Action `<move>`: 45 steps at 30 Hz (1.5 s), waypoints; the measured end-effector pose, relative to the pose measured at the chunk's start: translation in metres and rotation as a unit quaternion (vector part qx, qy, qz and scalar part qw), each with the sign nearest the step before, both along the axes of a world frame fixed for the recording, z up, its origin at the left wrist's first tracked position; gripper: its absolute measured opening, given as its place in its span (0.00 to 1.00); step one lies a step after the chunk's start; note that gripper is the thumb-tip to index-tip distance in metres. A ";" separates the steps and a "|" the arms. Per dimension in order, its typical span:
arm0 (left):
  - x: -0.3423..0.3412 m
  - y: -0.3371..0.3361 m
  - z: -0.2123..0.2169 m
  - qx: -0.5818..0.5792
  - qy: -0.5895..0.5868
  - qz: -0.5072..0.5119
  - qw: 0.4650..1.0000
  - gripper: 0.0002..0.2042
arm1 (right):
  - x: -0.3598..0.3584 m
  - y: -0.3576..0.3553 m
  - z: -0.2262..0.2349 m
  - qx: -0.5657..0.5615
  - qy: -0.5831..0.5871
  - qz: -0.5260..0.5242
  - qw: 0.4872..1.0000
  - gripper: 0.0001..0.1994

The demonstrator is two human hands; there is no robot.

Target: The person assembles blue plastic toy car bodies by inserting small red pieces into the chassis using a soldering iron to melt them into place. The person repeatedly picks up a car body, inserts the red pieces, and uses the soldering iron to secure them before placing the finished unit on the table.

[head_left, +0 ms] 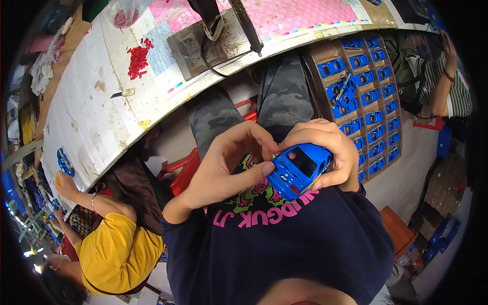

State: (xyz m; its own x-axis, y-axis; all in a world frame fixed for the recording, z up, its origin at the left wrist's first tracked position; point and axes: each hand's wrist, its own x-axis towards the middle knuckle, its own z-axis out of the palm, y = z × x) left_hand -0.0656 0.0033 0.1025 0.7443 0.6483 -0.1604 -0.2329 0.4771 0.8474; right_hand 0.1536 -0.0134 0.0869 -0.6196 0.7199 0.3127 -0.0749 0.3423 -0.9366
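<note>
A blue toy car body (296, 173) with dark windows is held in front of my chest. My right hand (333, 150) is closed around its right side, the thumb along the near edge and the fingers over the far side. At the car's left end, the thumb and fingers of my left hand (231, 165) come together in a pinch against its edge. A hint of red shows by those fingertips, too small to make out. One small dark red patch sits on the near part of the car.
Small red pieces (138, 60) lie heaped on the white worktable (94, 101), near a small blade (123, 93) and a metal-based bench device (203, 48). Cartons of blue toy cars (373, 101) stand at my right. A person in yellow (119, 249) works at left.
</note>
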 end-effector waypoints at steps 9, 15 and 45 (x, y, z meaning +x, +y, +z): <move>0.017 -0.012 -0.004 0.369 0.004 0.158 0.916 0.23 | -0.003 -0.005 -0.032 -0.097 0.210 0.063 0.971 0.36; 0.022 -0.014 -0.011 0.513 0.006 0.214 0.831 0.24 | -0.007 -0.009 -0.030 -0.140 0.222 0.026 0.965 0.35; 0.038 0.004 -0.103 0.059 0.164 0.338 0.925 0.08 | -0.013 -0.008 -0.068 -0.335 0.250 -0.254 0.872 0.32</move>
State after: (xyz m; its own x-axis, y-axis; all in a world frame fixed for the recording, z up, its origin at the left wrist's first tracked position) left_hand -0.0280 0.0069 -0.0007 0.0856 0.9750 -0.2050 -0.1655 0.2168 0.9621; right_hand 0.1407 -0.0219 0.0187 -0.0748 0.9867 -0.1441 -0.5303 -0.1618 -0.8323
